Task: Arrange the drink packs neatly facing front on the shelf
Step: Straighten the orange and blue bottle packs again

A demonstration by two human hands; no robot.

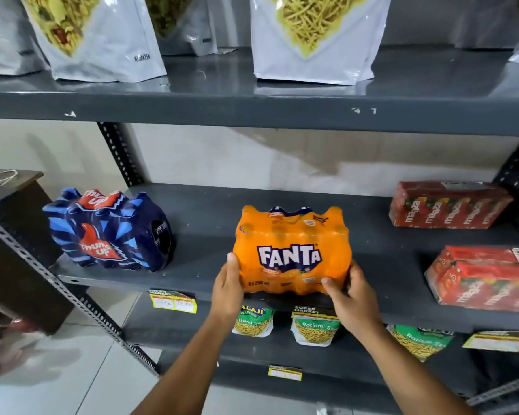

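Note:
An orange Fanta pack (291,250) stands at the front edge of the grey middle shelf (210,235), its logo facing me. My left hand (228,283) grips its lower left corner and my right hand (349,295) grips its lower right corner. To the left stands a blue Thums Up pack (108,232), turned slightly so its logo faces front-left. On the right lie two red Maaza packs, one at the back (448,205) and one at the front (486,278), both on their sides with the lettering running sideways.
White snack pouches (312,40) stand on the upper shelf (252,106). Green Ratlami Sev packets (315,327) sit on the shelf below, behind yellow price tags (173,301). A perforated upright (119,151) runs behind the Thums Up pack. A dark wooden cabinet (15,235) stands at left.

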